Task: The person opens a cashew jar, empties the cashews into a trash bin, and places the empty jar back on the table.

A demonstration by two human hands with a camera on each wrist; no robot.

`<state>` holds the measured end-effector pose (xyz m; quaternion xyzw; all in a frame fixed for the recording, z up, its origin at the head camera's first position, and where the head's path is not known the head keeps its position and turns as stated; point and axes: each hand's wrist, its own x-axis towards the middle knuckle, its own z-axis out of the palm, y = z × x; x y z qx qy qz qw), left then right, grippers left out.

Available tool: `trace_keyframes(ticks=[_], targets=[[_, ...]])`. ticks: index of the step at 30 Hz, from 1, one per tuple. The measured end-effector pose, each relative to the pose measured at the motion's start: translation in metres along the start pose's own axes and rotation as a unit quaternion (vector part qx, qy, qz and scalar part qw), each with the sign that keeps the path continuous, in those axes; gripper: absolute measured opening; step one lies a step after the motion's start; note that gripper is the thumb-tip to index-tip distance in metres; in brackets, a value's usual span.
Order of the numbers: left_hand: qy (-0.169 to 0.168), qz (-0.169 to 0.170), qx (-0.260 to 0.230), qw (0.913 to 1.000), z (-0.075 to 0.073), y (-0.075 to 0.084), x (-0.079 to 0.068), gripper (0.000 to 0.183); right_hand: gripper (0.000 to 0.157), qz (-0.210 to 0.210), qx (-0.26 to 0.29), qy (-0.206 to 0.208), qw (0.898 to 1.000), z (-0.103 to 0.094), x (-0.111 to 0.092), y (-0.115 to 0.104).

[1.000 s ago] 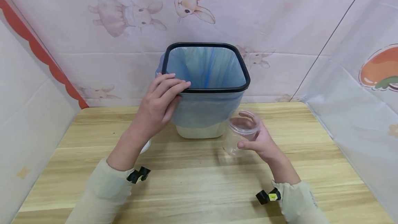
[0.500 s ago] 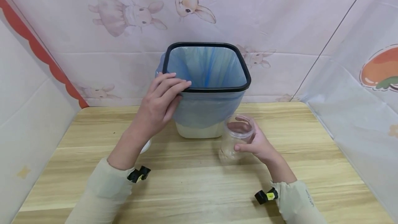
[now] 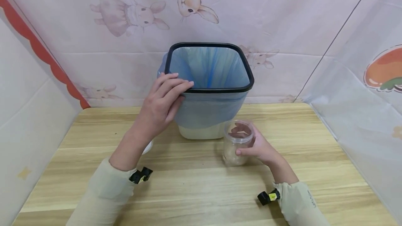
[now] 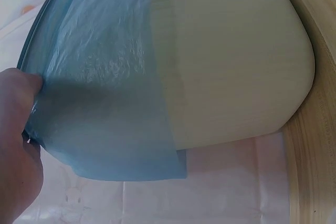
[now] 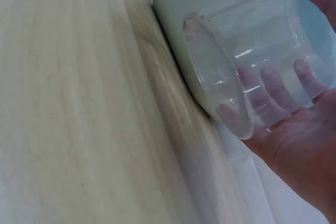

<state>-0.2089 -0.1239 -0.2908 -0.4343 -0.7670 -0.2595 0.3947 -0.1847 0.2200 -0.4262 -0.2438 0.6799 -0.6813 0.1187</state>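
Observation:
A pale trash can, lined with a blue bag and topped by a black rim, stands upright at the back of the table. My left hand grips its front left corner, fingers over the rim and thumb on the outside. In the head view, my right hand holds a clear plastic jar from its right side, in front of the can's right corner. The jar is uncapped, mouth up. From the right wrist view, a small brownish bit shows at the jar's base, which appears slightly above the table.
A white rounded object lies partly hidden behind my left wrist. Wood-grain table surrounds the can. A rabbit-print cloth wall rises right behind it, with cloth walls on both sides.
My right hand has brought the jar lower and slightly left, away from the can's rim and toward the table. The left hand stays on the rim.

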Motion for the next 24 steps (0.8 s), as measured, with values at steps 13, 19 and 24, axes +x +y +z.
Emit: trace_keyframes(ticks=[13, 19, 24], targets=[[-0.006, -0.007, 0.002, 1.0000, -0.002, -0.003, -0.004, 0.037, 0.091, 0.002, -0.022, -0.074, 0.997, -0.012, -0.004, 0.010], [-0.004, -0.005, 0.005, 1.0000, -0.001, -0.003, -0.005, 0.037, 0.093, 0.000, -0.027, -0.123, 0.992, -0.020, -0.006, 0.010], [-0.005, -0.007, 0.004, 1.0000, 0.000, -0.003, -0.005, 0.038, 0.102, -0.009, -0.038, -0.154, 0.987, -0.027, -0.007, 0.010]])
